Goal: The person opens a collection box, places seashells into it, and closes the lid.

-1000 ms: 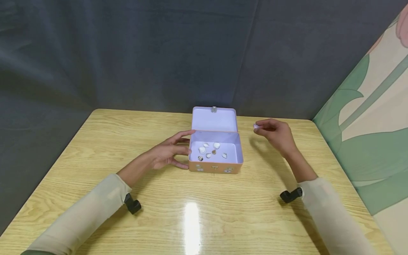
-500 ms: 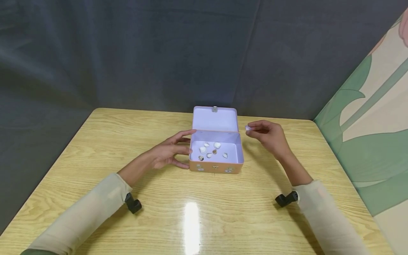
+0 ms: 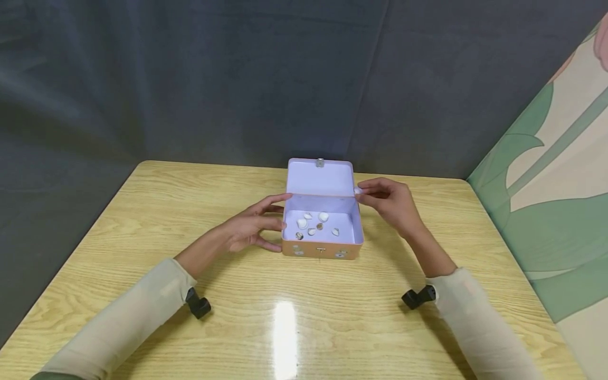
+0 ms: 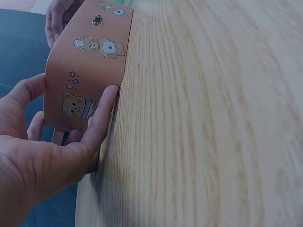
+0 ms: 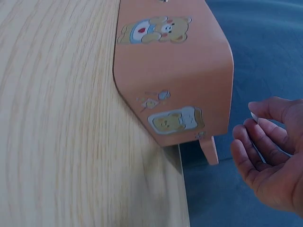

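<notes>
An orange tin box point(image 3: 320, 250) with a lilac inside stands at the back of the table, its lid point(image 3: 320, 178) raised. Several small seashells point(image 3: 302, 224) lie scattered on its floor. My left hand point(image 3: 252, 227) rests against the box's left end with spread, mostly straight fingers, one of them at the back corner; the left wrist view has bear pictures on the orange wall point(image 4: 90, 61) beside that hand. At the box's back right corner, my right hand point(image 3: 387, 203) pinches a pale seashell point(image 5: 254, 117) between thumb and fingertips, near the hinge side of the lid.
The wooden table point(image 3: 214, 327) has its far edge just behind the box, close to a dark curtain point(image 3: 237, 79). A floral panel point(image 3: 560, 184) slopes along the right side. A metal clasp point(image 3: 320, 163) sits on the lid's top edge.
My right hand has moved left with the seashell, from the bare table right of the box to its back right corner. The left hand and the box have stayed in place.
</notes>
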